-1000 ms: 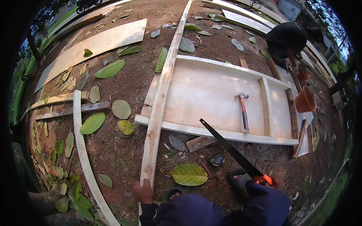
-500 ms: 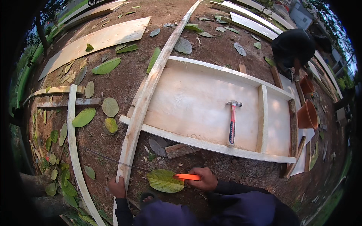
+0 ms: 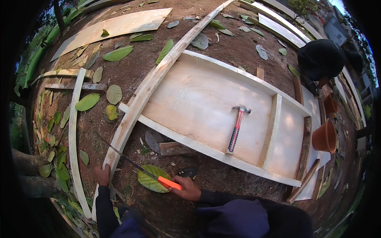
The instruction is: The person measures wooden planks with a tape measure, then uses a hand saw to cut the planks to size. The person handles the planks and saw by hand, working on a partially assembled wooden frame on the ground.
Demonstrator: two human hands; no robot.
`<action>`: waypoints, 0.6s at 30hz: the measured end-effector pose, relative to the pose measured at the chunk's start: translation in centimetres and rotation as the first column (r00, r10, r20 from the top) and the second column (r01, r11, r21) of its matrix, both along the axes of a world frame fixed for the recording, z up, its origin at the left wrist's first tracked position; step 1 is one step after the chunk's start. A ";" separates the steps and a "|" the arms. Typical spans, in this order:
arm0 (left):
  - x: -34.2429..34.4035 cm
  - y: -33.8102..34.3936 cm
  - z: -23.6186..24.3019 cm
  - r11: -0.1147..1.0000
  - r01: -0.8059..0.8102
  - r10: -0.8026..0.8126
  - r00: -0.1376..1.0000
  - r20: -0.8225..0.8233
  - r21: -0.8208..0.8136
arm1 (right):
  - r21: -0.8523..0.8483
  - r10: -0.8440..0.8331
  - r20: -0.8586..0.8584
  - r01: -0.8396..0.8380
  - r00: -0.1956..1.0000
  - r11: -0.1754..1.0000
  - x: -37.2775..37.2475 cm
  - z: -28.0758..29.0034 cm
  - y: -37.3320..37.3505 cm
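Saw (image 3: 139,168): a hand saw with an orange handle at about 6 o'clock, its dark blade running up toward 9 o'clock and lying across the long plank near that plank's lower end.
Right hand (image 3: 186,189): clenched around the orange handle, just beside a big green leaf (image 3: 151,180) on the soil.
Left hand (image 3: 103,174): fingers pressed down on the long plank (image 3: 147,89), just below the place where the blade crosses it.
Long plank: a pale, narrow board running from 7 o'clock up to 12 o'clock, resting on the edge of the wooden frame.
Wooden frame (image 3: 206,103): a shallow plywood panel with raised battens, at the centre.
Hammer (image 3: 236,129): lying flat inside the frame toward 3 o'clock, head up, striped grip down.
Clay pots (image 3: 325,137): at 3 o'clock, beside the frame's far end.
Another person (image 3: 321,59): in dark clothes, bent over at 2 o'clock, well apart.
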State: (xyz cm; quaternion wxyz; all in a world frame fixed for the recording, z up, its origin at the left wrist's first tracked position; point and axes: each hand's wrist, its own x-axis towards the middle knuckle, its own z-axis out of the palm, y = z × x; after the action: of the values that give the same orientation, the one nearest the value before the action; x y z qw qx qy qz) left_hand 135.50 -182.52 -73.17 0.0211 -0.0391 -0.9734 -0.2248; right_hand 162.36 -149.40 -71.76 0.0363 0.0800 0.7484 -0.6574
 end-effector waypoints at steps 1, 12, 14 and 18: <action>-1.0 -2.4 -1.4 0.999 0.011 -0.009 0.999 -0.040 0.041 | -0.031 0.038 -0.006 -0.038 0.999 0.999 -0.3 0.1 -0.1; -3.9 -7.1 -3.4 0.941 0.308 -0.328 0.932 0.151 0.140 | -0.369 0.046 -0.145 -0.097 0.988 0.924 0.3 -0.1 -4.8; -4.2 -7.9 -3.9 0.922 0.365 -0.379 0.920 0.102 0.130 | -0.397 -0.030 -0.128 -0.024 0.991 0.917 0.7 -0.4 -5.9; -4.3 -8.0 -4.8 0.922 0.354 -0.368 0.927 0.072 0.159 | -0.281 -0.183 -0.150 0.136 0.972 0.950 0.7 -0.7 -5.6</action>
State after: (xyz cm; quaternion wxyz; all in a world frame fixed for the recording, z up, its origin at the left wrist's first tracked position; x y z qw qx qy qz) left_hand 131.17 -190.47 -77.95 -0.0668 -0.2050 -0.9307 -0.2956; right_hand 163.02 -154.97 -72.46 -0.0721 0.0768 0.6436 -0.7580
